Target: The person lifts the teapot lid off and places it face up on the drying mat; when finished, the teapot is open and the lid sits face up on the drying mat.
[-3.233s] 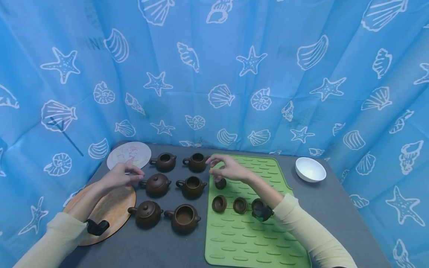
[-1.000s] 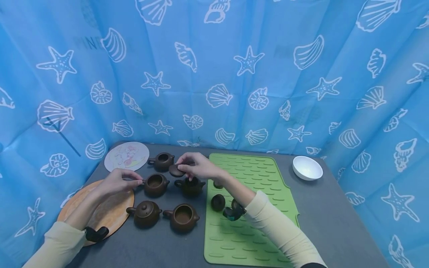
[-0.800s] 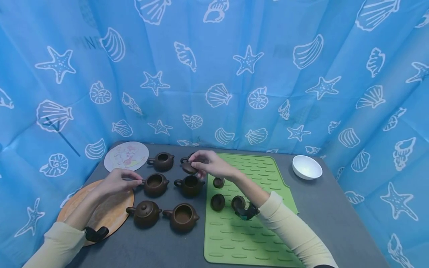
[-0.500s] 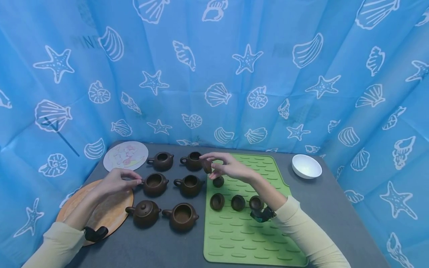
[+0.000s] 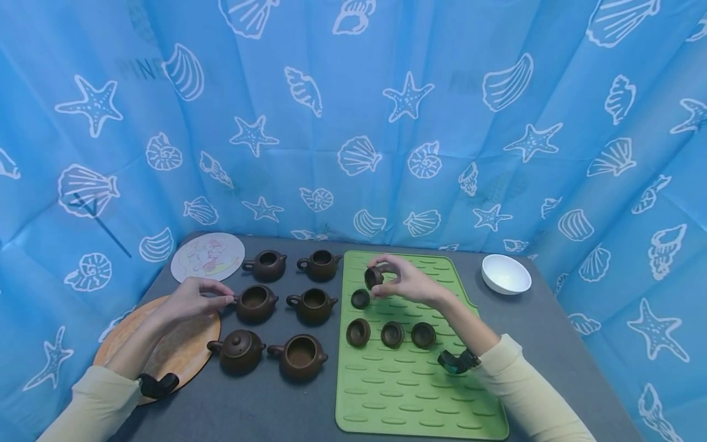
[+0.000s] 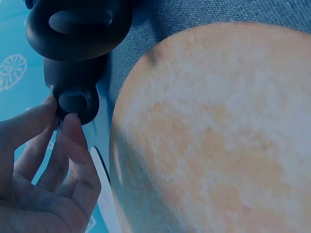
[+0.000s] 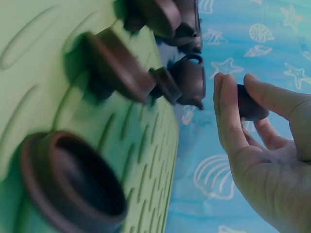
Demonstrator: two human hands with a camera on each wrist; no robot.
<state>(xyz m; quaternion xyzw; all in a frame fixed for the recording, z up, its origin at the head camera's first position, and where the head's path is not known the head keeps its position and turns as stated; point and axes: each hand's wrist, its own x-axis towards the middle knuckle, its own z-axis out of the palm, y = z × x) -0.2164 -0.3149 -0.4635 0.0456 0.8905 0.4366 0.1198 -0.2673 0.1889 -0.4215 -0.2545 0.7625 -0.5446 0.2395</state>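
One small dark-brown clay lid point(image 5: 373, 277), round and matte, pinched in right hand point(image 5: 405, 283) grip above green mat point(image 5: 420, 393), frame centre. Left hand point(image 5: 190, 299) fingertips pinch lidless teapot point(image 5: 254, 302) handle, left of centre.

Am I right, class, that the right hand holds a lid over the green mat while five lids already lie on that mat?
Not quite: four lids lie on the green mat, not five, as the head view shows. The right hand does hold another lid in its fingers above the mat.

Brown teapot lid point(image 5: 373, 277), ridged green mat point(image 5: 409, 393), shell-patterned blue curtain point(image 5: 353, 123).
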